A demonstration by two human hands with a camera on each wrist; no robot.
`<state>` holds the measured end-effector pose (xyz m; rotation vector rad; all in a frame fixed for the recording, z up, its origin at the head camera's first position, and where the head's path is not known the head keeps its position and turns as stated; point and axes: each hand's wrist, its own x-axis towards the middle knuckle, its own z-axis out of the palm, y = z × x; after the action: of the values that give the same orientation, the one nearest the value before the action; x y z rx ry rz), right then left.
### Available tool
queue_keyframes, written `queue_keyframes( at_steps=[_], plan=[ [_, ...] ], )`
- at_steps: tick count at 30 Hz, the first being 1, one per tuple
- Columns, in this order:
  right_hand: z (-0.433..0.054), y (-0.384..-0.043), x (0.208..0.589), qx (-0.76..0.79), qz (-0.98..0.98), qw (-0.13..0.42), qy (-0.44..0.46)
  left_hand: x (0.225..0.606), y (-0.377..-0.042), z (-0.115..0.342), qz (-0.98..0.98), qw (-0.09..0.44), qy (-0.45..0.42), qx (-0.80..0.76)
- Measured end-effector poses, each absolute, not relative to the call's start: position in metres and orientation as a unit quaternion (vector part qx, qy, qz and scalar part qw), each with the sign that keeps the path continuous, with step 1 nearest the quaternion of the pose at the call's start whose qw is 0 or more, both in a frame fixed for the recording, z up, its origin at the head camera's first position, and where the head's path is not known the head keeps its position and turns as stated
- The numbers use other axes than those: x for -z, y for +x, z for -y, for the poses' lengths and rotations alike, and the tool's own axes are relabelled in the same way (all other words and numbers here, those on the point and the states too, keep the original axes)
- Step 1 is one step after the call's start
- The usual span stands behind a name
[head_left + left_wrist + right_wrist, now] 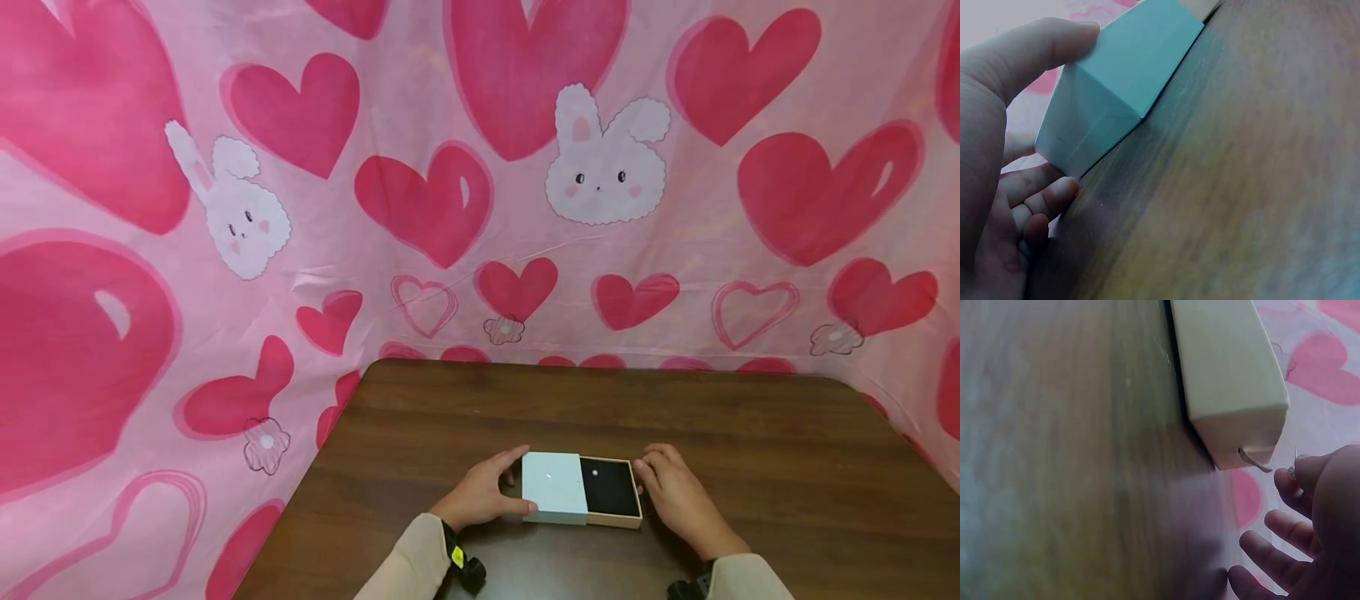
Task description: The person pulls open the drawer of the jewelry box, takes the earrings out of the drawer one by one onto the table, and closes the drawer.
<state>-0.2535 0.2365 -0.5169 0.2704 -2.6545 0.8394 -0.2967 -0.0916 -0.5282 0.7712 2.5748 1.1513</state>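
A drawer-style jewelry box lies on the table, its pale blue sleeve pulled partly off a cream tray. My left hand grips the sleeve's left end, thumb on the near side and fingers at the far corner. In the tray sits a black pad with one small white stud on it. Just right of the tray, my right hand pinches a tiny stud earring between thumb and forefinger, its thin pin pointing up in the right wrist view. The other right fingers are spread loosely.
A short ribbon pull tab sticks out of the tray's right end. The brown wooden table extends around the box, and a pink cloth with hearts and rabbits hangs behind and beside it. Each wrist wears a dark strap.
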Motion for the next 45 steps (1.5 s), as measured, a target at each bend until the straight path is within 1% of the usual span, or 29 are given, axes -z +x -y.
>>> queue_keyframes(
  at_steps=[7,11,23,37,45],
  plan=[
    [-0.246,-0.253,0.517,-0.283,0.937,0.183,0.098,0.529,-0.297,0.091,-0.876,0.111,0.263,-0.388],
    [-0.254,-0.253,0.518,-0.281,0.939,0.182,0.080,0.530,-0.297,0.091,-0.876,0.111,0.263,-0.390],
    [-0.272,-0.254,0.517,-0.285,0.943,0.162,0.053,0.531,-0.299,0.092,-0.876,0.110,0.261,-0.391],
    [-0.290,-0.256,0.519,-0.275,0.953,0.124,0.015,0.533,-0.301,0.093,-0.875,0.103,0.273,-0.387],
    [-0.300,-0.256,0.521,-0.277,0.954,0.116,0.006,0.531,-0.298,0.092,-0.876,0.105,0.268,-0.387]
  ],
)
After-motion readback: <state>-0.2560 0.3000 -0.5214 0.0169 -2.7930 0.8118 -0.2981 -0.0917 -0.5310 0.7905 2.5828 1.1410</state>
